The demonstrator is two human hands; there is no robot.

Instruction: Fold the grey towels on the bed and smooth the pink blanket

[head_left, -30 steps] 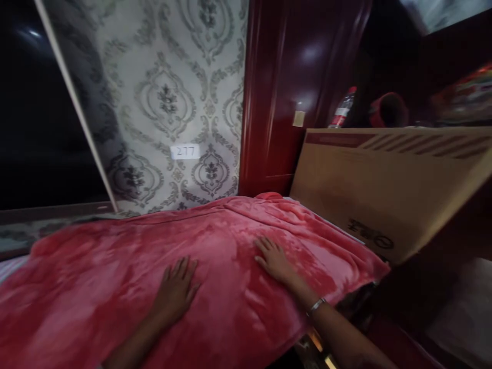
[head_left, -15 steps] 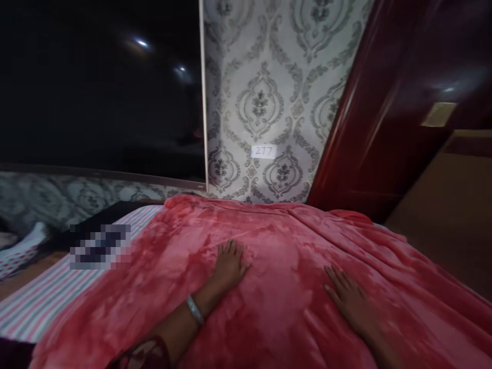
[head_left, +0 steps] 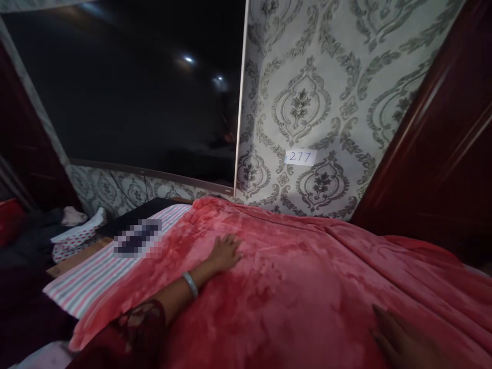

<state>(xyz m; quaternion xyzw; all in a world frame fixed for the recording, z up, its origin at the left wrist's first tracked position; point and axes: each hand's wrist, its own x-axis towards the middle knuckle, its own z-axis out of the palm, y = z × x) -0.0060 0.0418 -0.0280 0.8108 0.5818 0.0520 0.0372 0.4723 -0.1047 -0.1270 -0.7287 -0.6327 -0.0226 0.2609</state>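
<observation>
A plush pink-red blanket (head_left: pixel 292 287) lies spread out before me, smooth in the middle and with long folds on the right. My left hand (head_left: pixel 223 252) rests palm down on its left half, fingers spread, a silvery bracelet (head_left: pixel 190 284) at the wrist. Near the lower right edge my right hand (head_left: pixel 400 333) lies on the blanket too, its fingers stretched out and partly blurred. Neither hand grips the fabric. Under the blanket's left side shows a striped cloth (head_left: pixel 90 282) in white, pink and grey.
A dark, blurred-out item (head_left: pixel 137 239) lies on the striped cloth. Behind stand a large black TV screen (head_left: pixel 154 102) and patterned wallpaper (head_left: pixel 300 107) with a paper label (head_left: pixel 301 157) reading 277. A dark red wooden panel (head_left: pixel 434 169) rises at right; a dotted cloth (head_left: pixel 79 238) lies left.
The view has turned to the left, bringing more of the left side in. My left hand has slid slightly leftward over the blanket; my right hand now sits lower and farther right in view.
</observation>
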